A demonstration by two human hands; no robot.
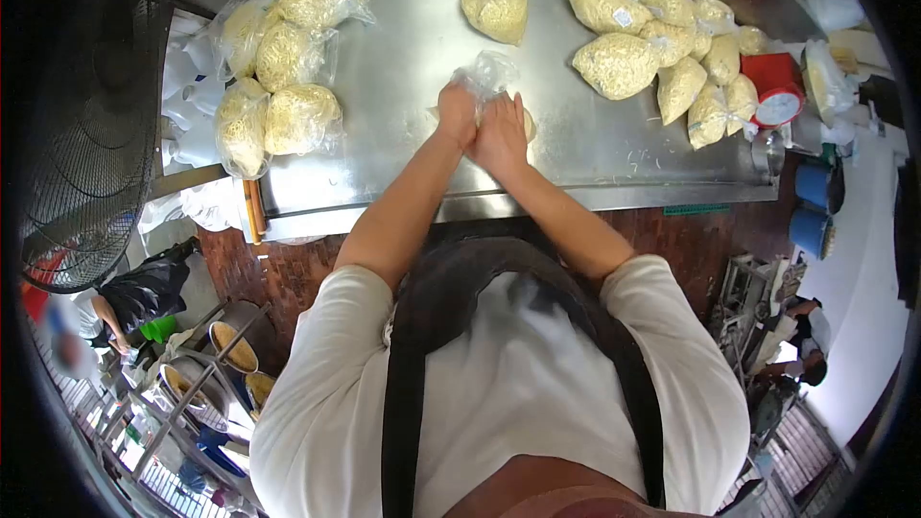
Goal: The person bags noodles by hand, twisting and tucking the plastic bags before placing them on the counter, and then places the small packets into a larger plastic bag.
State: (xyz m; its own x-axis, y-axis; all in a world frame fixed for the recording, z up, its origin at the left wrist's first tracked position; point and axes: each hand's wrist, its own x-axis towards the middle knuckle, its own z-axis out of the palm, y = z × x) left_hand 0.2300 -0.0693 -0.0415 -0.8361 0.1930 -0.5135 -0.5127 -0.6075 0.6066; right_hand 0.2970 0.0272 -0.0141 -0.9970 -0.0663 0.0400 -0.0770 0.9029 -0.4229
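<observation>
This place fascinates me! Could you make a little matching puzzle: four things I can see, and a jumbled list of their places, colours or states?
Things
1. Dial scale
2. Wire cage
3. Bag at the far edge of the table
4. Bag near the front edge

Descriptions
A. Between the left pile and right pile, untouched
B. Mostly red
C. Touched by the left hand and right hand
D. Picture's far left

Pairs: 1-B, 2-D, 3-A, 4-C

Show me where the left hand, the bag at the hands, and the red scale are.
Left hand point(459, 113): head view, back of the hand.
Bag point(491, 69): head view, clear plastic above the hands.
Red scale point(767, 71): head view, red housing.
</observation>
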